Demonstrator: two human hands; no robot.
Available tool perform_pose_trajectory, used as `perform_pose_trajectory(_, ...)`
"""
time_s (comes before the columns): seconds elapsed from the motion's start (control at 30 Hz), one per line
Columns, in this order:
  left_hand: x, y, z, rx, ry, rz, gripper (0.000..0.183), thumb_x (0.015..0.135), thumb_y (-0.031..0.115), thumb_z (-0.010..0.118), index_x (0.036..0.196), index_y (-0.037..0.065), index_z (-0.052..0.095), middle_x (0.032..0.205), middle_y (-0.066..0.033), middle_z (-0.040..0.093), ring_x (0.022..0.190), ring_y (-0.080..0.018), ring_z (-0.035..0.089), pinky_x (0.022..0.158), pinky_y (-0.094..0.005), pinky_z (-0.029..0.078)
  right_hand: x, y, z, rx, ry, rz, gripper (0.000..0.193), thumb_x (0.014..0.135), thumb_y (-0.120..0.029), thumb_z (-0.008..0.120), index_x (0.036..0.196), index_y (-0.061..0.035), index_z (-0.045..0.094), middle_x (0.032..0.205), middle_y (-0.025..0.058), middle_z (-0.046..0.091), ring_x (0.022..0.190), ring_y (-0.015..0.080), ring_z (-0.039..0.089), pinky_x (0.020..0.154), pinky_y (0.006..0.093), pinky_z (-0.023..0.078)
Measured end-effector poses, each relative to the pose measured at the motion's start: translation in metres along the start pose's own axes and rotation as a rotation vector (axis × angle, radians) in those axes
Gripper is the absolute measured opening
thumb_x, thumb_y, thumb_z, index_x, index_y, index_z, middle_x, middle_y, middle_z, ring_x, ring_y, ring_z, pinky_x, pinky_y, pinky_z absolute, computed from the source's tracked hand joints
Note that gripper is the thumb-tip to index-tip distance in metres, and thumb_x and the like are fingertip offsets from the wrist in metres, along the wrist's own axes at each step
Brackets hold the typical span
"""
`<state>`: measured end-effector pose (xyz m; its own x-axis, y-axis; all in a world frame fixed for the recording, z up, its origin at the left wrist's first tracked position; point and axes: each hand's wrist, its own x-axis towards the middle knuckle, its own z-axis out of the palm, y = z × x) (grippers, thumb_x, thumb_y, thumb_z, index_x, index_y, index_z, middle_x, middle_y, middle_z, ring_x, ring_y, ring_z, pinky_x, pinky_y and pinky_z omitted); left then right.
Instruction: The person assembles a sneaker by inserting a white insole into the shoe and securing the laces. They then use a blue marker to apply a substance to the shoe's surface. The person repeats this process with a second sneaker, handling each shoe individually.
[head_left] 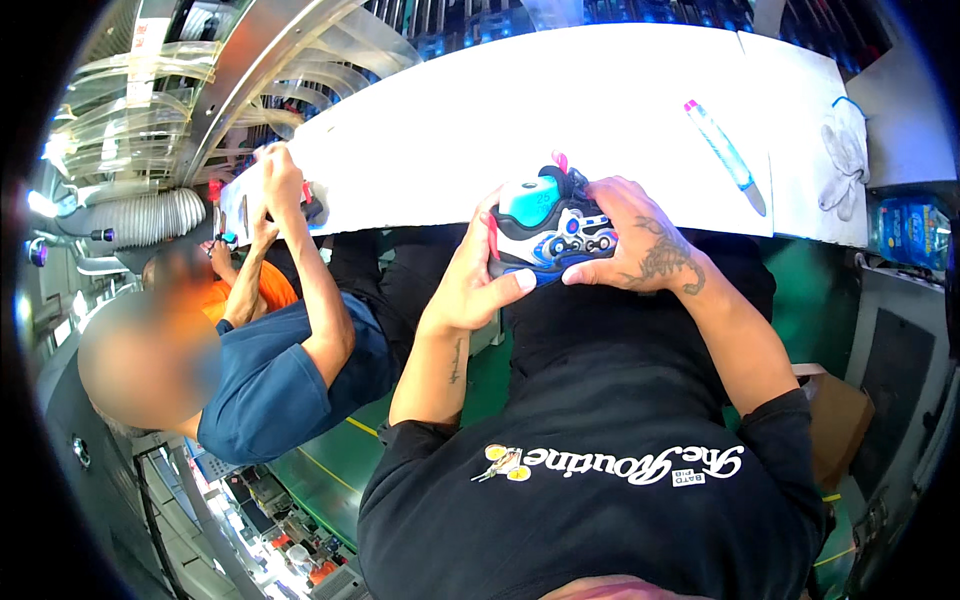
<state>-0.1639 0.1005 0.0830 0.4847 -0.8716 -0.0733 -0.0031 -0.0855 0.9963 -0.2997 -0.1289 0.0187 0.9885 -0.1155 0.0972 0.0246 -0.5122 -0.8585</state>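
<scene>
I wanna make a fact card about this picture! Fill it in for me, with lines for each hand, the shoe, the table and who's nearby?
Left hand: holding one side of the shoe
Right hand: holding the other side
Shoe: black, white and blue, with a turquoise patch on top
Long white table: in front of the person
On the table: light-blue stick-shaped tool with a pink end and grey tip; crumpled white fabric glove near the right end
Nearby: co-worker in a dark blue shirt, on the left
</scene>
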Motion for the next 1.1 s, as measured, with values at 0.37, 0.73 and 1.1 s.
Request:
perform_pose_trajectory(0.37, 0.003, -0.008, 0.002, -0.062, 0.006, -0.016, 0.097, 0.087, 0.019, 0.073, 0.169, -0.007, 0.028, 0.163, -0.0186, 0.043, 0.154, -0.0275, 0.041, 0.131, -0.0435, 0.028, 0.004, 0.003, -0.009, 0.05, -0.029, -0.027, 0.111, 0.075, -0.081, 0.087, 0.142, 0.0048, 0.063, 0.128, 0.0252, 0.07, 0.125, 0.043, 0.066, 0.112, 0.0541, 0.05)
perform_pose_trajectory(0.73, 0.004, 0.0, -0.004, 0.166, -0.028, 0.0, 0.097, 0.08, 0.013, 0.071, 0.167, -0.009, 0.031, 0.158, -0.0193, 0.05, 0.151, -0.0281, 0.046, 0.129, -0.0425, 0.031, 0.008, -0.001, -0.015, -0.037, -0.071, -0.071, 0.105, 0.076, -0.082, 0.086, 0.135, 0.0022, 0.065, 0.122, 0.0214, 0.071, 0.119, 0.0404, 0.067, 0.109, 0.0525, 0.05)
perform_pose_trajectory(1.1, 0.007, 0.029, 0.015, 0.192, 0.071, -0.197, 0.077, 0.08, 0.001, 0.077, 0.15, -0.005, 0.045, 0.134, -0.0123, 0.063, 0.124, -0.0178, 0.06, 0.112, -0.0373, 0.049, 0.002, 0.001, -0.002, -0.076, 0.028, -0.072, 0.108, 0.074, -0.082, 0.086, 0.14, 0.0009, 0.064, 0.127, 0.0221, 0.069, 0.126, 0.0411, 0.064, 0.113, 0.0534, 0.047)
